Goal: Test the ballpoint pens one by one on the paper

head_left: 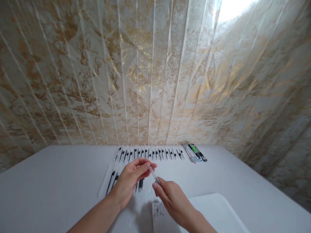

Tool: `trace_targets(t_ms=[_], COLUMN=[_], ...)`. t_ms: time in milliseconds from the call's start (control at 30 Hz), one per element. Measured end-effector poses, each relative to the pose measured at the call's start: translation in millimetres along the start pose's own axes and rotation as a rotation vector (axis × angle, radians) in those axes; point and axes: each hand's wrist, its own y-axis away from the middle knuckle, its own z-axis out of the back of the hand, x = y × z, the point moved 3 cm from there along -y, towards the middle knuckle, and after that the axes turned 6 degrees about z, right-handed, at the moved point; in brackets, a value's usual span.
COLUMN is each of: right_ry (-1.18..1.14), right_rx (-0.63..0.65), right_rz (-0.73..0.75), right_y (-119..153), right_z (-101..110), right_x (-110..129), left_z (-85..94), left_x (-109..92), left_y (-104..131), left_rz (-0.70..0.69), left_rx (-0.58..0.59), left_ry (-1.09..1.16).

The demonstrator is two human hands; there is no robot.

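1. Left hand [131, 181] fingers pinch the upper end of a clear pen [154, 174]; right hand [173, 199] grips its lower end
2. Pen tilted above the table [48, 187]; pen row [148, 154] behind; paper [159, 210] below

Two hands [150, 191], one held pen [154, 175], one paper slip [158, 212] — table pens too small to count.

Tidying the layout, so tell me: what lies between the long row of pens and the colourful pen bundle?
Bare white table, in the head view: pen row, gap, colourful bundle.
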Motion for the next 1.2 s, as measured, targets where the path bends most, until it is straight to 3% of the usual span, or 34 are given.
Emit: trace_targets(t_ms=[300,433,533,633,833,1100,1200], right_ry=[-0.037,-0.351,-0.645,-0.735,-0.447,0.108,0.215], right_rx=[0.002,0.048,0.132,0.134,0.015,-0.065,-0.082], right_rz=[-0.003,0.0,-0.102,-0.111,0.043,-0.027,-0.023], right_y=[0.3,0.4,0.5,0.1,-0.4,0.5,0.9], right_z=[-2.2,-5.9,-10.3,-12.5,-13.4,-12.2,-13.0], right_x=[-0.2,-0.3,-0.7,0.9,2.7,0.6,1.8], left_z=[0.2,-0.8,-1.2,-2.0,-4.9,-3.5,-4.3], left_x=[-0.3,-1.1,-0.4,1.6,7.0,8.6,10.3], left_y=[0.3,-0.2,0.7,2.4,3.8,5.6,6.8], left_rz=[-0.006,0.005,0.019,0.037,0.055,0.039,0.031], left_rx=[-0.016,0.019,0.085,0.152,0.156,0.019,-0.026], left_ry=[-0.129,-0.078,-0.014,0.055,0.129,0.094,0.095])
